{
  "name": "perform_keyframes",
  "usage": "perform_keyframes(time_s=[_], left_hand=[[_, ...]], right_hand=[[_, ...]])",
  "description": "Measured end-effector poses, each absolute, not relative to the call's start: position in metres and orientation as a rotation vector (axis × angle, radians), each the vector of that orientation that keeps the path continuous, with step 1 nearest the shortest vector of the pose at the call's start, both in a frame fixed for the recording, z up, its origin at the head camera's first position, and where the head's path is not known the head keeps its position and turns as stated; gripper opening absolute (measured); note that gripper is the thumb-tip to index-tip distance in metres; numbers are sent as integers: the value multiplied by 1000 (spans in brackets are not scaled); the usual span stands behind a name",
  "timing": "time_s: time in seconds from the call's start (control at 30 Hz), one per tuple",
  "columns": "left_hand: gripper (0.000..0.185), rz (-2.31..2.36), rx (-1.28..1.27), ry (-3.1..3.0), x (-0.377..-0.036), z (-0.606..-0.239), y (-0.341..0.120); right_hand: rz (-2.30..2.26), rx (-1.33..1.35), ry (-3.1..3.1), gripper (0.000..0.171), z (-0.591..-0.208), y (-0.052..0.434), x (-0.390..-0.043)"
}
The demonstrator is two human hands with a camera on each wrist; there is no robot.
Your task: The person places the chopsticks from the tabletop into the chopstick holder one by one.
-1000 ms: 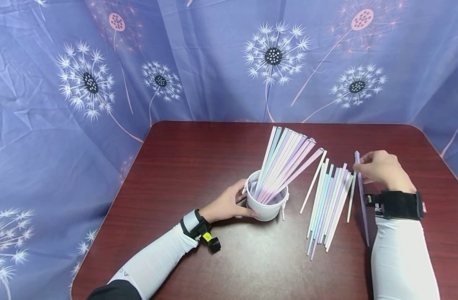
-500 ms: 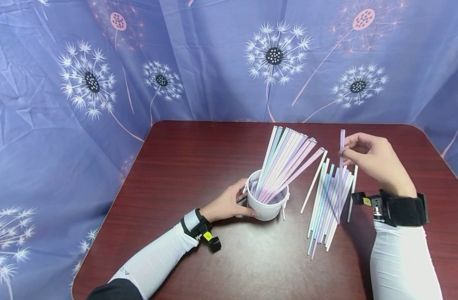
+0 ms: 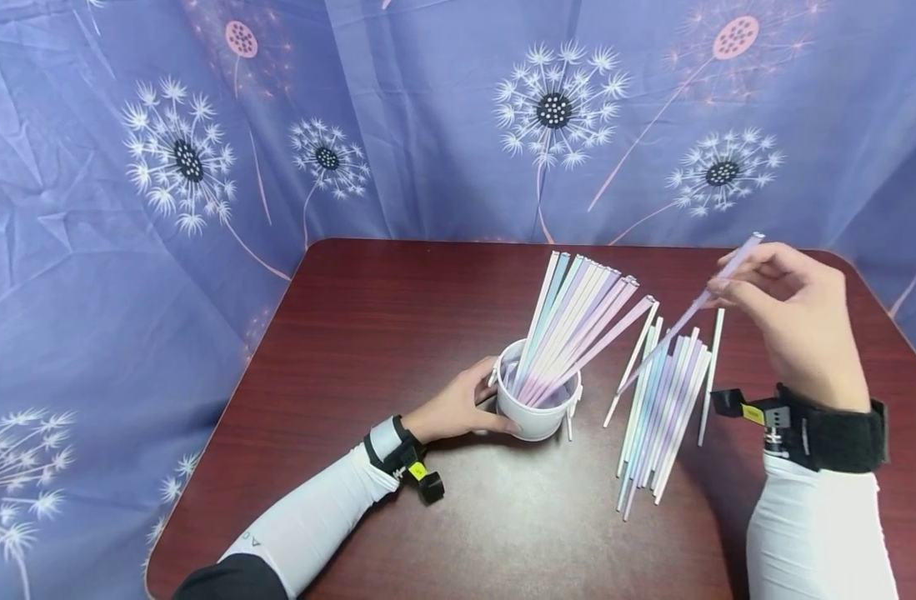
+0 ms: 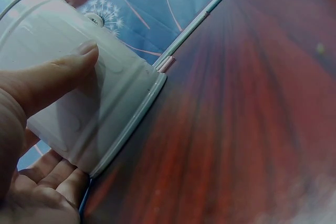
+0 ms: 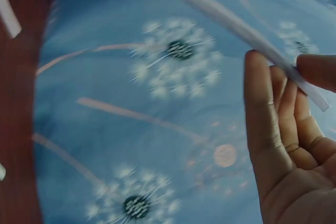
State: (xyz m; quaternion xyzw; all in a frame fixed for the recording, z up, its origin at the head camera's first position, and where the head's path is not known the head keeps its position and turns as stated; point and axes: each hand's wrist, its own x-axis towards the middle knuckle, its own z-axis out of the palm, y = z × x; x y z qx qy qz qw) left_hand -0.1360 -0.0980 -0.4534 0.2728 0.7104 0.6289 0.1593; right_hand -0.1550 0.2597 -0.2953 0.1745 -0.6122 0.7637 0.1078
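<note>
Writing shows only on the left white sleeve, near the upper arm: two pale letters that look like "A C", too small to read for sure. A yellow tag sits on each black wrist strap, its print unreadable.

The left hand curls round the side of a small white plastic cup, thumb and fingers pressed to its wall, as the left wrist view confirms. The cup stands near the middle of the dark red wooden table and holds a fanned bundle of pastel chopsticks leaning up and to the right; they overlap too much to count, though they number over ten.

The right hand is raised above the table's far right corner, pinching one pale lilac chopstick near its top between thumb and fingertips. Its lower tip slants down toward the cup, above a loose pile of pastel chopsticks lying flat just right of the cup.

Bare tabletop stretches left of the cup and along the near edge. A blue dandelion-print cloth hangs close behind the far edge.
</note>
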Motion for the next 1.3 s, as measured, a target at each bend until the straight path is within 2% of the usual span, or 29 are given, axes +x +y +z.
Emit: perform_keyframes(time_s=[0.2,0.4,0.63,0.87,1.13,1.3], left_hand=[[90,1798,772,2024,-130,-436,-98],[90,1798,770,2030,-130,-435,-98],[91,1798,763,2023,-130,-435,-97],[94,1803,756,2014,-129,-435,-97],[94,1804,744,2007,-128,-435,-98],[92,1799,751,2017,-129,-434,-97]], right_hand=[[2524,762,-1343,21,-275,251,-137],[2553,866,-1340,27,-266,240,-125],[2254,803,-1999,22,-265,239,-117],[1802,589,-2581,20,-266,236,-116],[1551,476,-2779,16,-279,220,-123],[1357,459,-2847,24,-288,207,-131]])
